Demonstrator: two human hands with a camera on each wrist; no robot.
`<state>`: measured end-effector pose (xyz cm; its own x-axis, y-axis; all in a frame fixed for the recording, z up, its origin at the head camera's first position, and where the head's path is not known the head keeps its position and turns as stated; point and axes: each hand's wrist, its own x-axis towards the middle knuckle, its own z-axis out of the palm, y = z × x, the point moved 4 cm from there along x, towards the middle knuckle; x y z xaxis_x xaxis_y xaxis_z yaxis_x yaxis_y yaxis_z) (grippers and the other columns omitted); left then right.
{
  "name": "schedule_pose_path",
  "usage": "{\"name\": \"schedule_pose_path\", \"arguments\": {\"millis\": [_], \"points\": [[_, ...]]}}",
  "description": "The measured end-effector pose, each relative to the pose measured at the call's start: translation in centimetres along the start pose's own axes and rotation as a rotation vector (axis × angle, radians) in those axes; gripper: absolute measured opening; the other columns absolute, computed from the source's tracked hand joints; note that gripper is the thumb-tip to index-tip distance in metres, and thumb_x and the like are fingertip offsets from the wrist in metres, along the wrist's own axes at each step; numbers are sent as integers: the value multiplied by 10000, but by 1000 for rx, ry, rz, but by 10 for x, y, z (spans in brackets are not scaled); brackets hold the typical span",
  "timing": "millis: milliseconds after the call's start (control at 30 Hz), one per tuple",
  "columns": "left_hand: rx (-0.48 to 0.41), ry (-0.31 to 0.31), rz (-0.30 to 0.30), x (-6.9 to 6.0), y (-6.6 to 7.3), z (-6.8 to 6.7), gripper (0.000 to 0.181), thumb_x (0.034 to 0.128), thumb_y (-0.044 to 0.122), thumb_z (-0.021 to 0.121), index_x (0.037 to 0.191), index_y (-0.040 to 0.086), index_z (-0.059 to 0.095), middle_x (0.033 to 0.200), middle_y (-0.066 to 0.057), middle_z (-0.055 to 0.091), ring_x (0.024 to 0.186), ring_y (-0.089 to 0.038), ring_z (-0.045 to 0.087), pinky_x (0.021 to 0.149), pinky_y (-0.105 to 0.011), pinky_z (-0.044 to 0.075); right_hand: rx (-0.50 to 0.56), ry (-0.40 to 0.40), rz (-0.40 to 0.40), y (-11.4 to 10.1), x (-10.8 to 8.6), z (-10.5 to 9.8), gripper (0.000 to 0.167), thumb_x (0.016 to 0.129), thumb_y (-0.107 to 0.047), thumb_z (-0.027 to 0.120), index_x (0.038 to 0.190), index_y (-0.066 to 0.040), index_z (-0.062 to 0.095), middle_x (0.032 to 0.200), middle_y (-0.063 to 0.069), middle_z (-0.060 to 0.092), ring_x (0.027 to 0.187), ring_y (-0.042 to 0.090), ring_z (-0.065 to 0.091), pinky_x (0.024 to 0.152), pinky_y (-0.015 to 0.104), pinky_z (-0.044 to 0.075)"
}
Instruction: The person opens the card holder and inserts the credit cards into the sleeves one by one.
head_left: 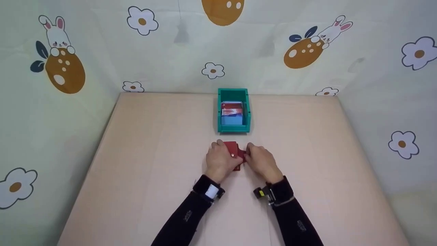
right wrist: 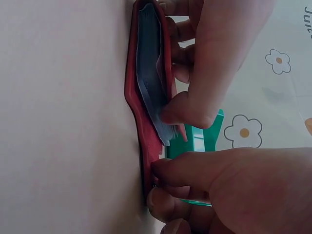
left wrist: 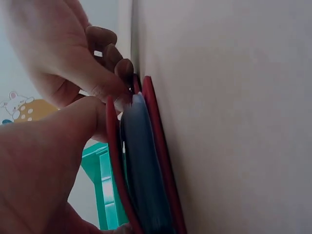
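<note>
A red card holder (head_left: 231, 147) with a round metal snap lies on the table between the two hands. Its thin plastic sleeves (left wrist: 144, 161) show edge-on between the red covers in the left wrist view. My left hand (head_left: 219, 160) grips the body of the card holder, thumb across the near side. My right hand (head_left: 263, 160) pinches the narrow red closure tab (right wrist: 150, 141) at the right, between thumb and fingers. Part of the holder is hidden under the left hand.
Just beyond the hands stands a teal bin (head_left: 234, 129) near the back of the table. Several cards (head_left: 232, 119), red, white and blue, lie in it. Pale patterned cloth walls (head_left: 170, 61) rise at the back and both sides of the wooden table (head_left: 153, 136).
</note>
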<state>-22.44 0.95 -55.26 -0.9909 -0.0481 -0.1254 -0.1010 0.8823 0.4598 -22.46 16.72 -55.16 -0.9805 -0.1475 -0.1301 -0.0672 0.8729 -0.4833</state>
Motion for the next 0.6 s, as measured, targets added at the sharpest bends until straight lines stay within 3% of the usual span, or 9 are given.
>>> {"name": "schedule_pose_path", "arguments": {"millis": [267,600], "points": [[-48,-107,-41,4,-5,-4,920,851,644,785,1428,-21,516,1251,-200,675,1085,-300,681,992,-425,634,-3,1,5,0,0,1,97,1051,-155,694,1054,-59,683,898,113,738,761,225,607,721,367,526],[3,-7,18,1,-1,0,956,776,628,868,1372,-41,536,1209,-203,658,1081,-306,682,946,-437,649,3,3,15,1,2,2,81,1053,-148,679,1025,-72,675,872,91,717,748,211,589,691,335,478]]}}
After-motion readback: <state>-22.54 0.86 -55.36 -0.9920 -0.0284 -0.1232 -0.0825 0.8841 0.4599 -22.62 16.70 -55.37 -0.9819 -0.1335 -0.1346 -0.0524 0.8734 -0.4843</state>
